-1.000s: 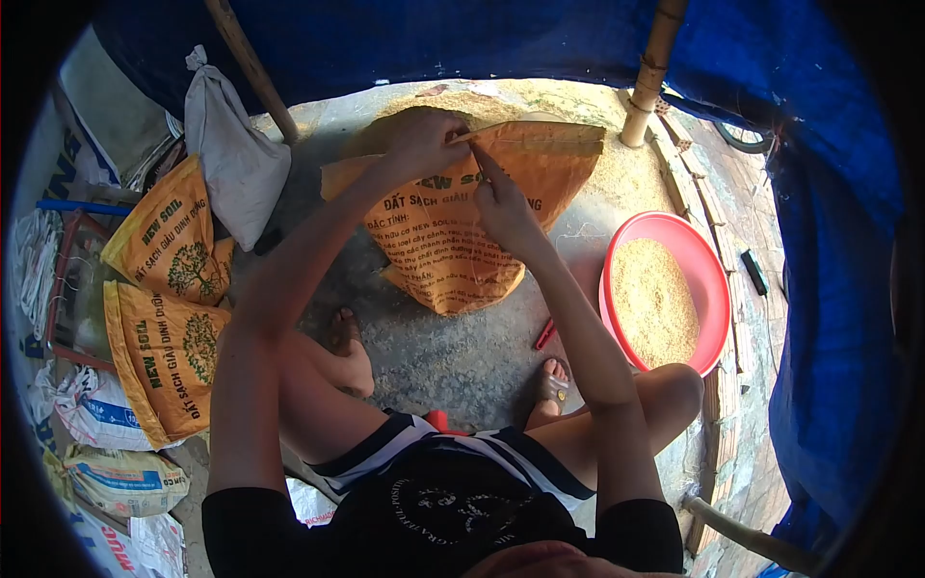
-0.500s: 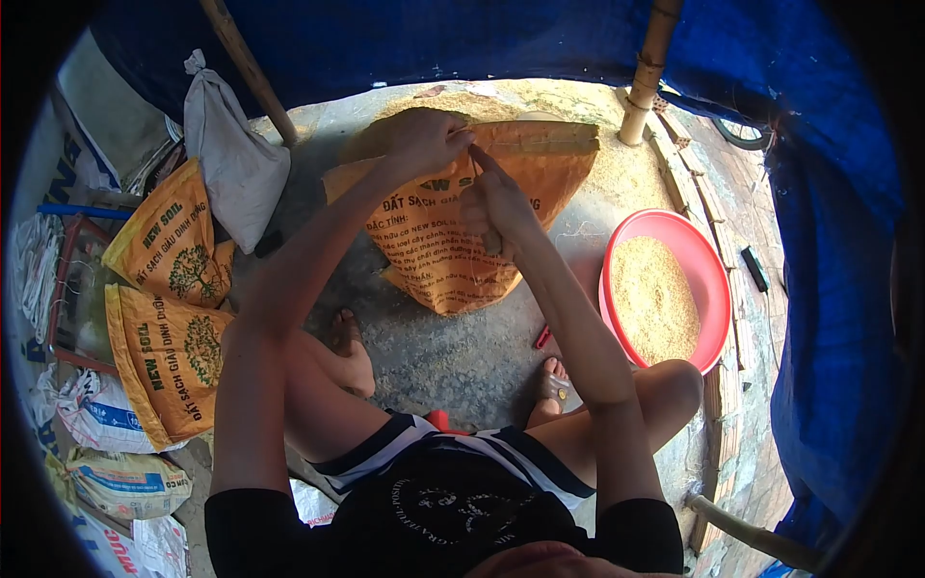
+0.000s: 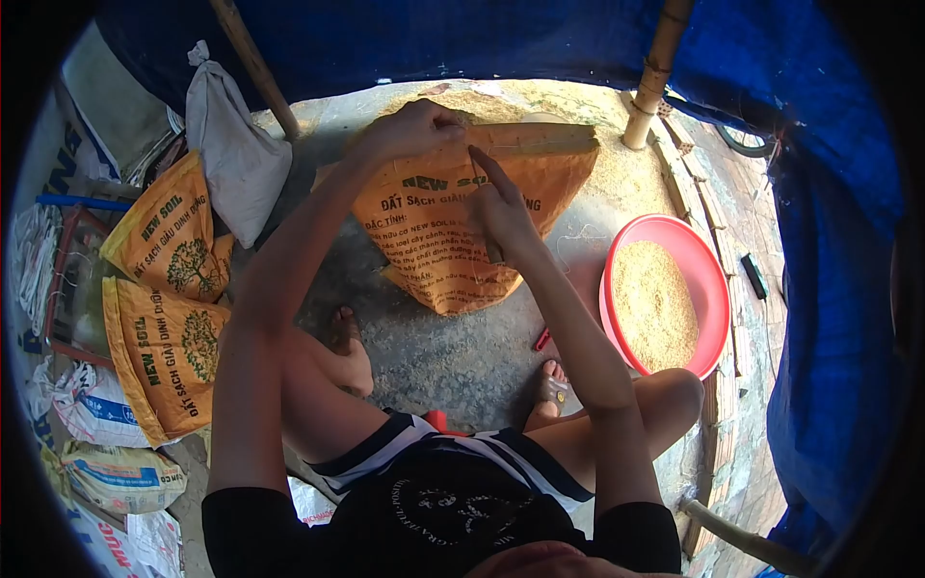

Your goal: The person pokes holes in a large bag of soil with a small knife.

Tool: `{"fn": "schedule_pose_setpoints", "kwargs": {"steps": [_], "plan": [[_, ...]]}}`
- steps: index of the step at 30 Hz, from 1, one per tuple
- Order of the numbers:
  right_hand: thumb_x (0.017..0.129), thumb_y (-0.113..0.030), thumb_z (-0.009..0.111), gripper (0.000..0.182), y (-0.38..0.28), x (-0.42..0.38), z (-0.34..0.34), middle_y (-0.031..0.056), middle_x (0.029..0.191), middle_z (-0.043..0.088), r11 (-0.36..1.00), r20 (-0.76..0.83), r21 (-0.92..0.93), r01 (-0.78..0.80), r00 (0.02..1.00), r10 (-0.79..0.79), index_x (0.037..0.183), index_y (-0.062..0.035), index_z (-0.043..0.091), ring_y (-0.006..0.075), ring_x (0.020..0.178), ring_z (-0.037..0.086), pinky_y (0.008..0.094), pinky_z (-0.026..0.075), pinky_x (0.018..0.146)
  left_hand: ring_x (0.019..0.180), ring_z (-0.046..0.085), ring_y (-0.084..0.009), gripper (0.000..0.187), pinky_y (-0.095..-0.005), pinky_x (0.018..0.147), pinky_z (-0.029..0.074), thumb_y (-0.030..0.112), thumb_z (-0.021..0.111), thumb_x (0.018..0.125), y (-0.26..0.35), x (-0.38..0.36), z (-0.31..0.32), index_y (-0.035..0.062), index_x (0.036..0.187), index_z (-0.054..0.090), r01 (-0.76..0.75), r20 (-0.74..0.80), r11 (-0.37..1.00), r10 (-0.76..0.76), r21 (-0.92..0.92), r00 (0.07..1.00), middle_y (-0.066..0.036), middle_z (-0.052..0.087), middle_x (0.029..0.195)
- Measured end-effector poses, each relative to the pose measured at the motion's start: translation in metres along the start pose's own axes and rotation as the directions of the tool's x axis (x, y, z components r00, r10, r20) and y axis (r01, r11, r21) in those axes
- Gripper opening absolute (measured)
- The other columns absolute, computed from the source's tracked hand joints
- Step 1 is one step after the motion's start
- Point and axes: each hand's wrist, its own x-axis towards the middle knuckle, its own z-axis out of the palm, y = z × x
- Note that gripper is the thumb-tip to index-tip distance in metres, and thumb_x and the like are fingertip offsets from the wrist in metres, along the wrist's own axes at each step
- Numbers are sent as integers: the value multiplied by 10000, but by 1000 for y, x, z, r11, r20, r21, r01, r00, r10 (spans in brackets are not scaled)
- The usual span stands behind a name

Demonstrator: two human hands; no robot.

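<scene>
An orange "NEW SOIL" bag [image 3: 434,241] stands in front of my feet, its folded top edge running across the far side. My left hand [image 3: 421,127] is closed on that top edge, left of its middle. Just below and to the right, my right hand [image 3: 501,210] is wrapped round a thin tool with a brownish handle, whose lower end shows beneath the fist. The index finger of this hand stretches up along the tool toward the bag's edge. The tool's tip is too small to make out.
A pink basin [image 3: 718,299] of yellowish husks sits at the right. More orange bags [image 3: 173,356] and a tied white sack [image 3: 231,154] lie at the left. Bamboo poles [image 3: 647,82] rise before a blue tarp [image 3: 434,39]. A red-handled item [image 3: 542,339] rests near my right foot.
My left hand has shifted slightly up and left along the bag's edge, widening the gap between the hands. My right hand has moved slightly down and right.
</scene>
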Motion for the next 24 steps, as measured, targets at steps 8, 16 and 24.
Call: {"fn": "schedule_pose_setpoints", "kwargs": {"steps": [8, 16, 24], "plan": [[886, -143, 362, 465, 23, 17, -32, 32, 668, 439, 668, 366, 671, -322, 927, 79, 1341, -229, 316, 88, 460, 353, 205, 334, 396, 835, 574, -176, 379, -321, 754, 443, 324, 603, 814, -9, -6, -15, 17, 1034, 587, -2, 153, 997, 13, -75, 988, -82, 622, 919], [894, -86, 431, 476, 10, 11, -24, 28, 676, 464, 886, 167, 440, -146, 983, 79, 1341, -201, 315, 76, 467, 380, 216, 344, 401, 917, 541, -149, 318, -294, 823, 415, 211, 657, 753, -28, -16, -49, 48, 1013, 572, -25, 267, 937, 125, -348, 955, -28, 596, 949], [899, -86, 443, 483, 10, 14, -24, 54, 739, 525, 869, 201, 488, -84, 979, -18, 1350, -186, 303, 79, 477, 434, 223, 381, 416, 842, 571, -174, 275, -290, 762, 453, 205, 665, 751, -93, 1, -79, 85, 995, 618, 150, -287, 976, -190, -155, 939, -41, 628, 883]]}}
